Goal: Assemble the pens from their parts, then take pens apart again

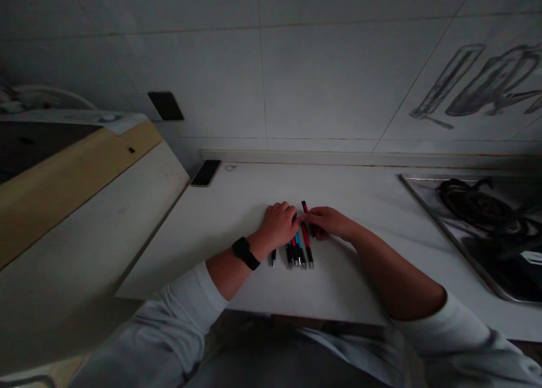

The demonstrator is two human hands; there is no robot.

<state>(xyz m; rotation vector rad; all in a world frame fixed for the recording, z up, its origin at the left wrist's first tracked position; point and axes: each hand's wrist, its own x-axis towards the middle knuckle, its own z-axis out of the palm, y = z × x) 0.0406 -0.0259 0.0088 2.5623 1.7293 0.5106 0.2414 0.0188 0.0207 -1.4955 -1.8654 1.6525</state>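
Note:
Several pens (295, 252) lie side by side on the white countertop (254, 289), tips toward me, with black, red and blue barrels. My left hand (278, 224), with a black band on its wrist, rests over their upper ends with its fingers curled round them; how many it grips is hidden. One dark pen (274, 257) pokes out below that hand, a little left of the group. My right hand (330, 223) pinches a red and black pen (305, 208) between thumb and fingers, just right of the group. This pen slants, its black end pointing toward the wall.
A phone (206, 173) lies at the back left of the counter, near a small ring-shaped item (231, 168). On the right is a gas stove (478, 213). A white panel with a wooden edge (127, 151) stands on the left. The tiled wall (317, 83) closes off the back.

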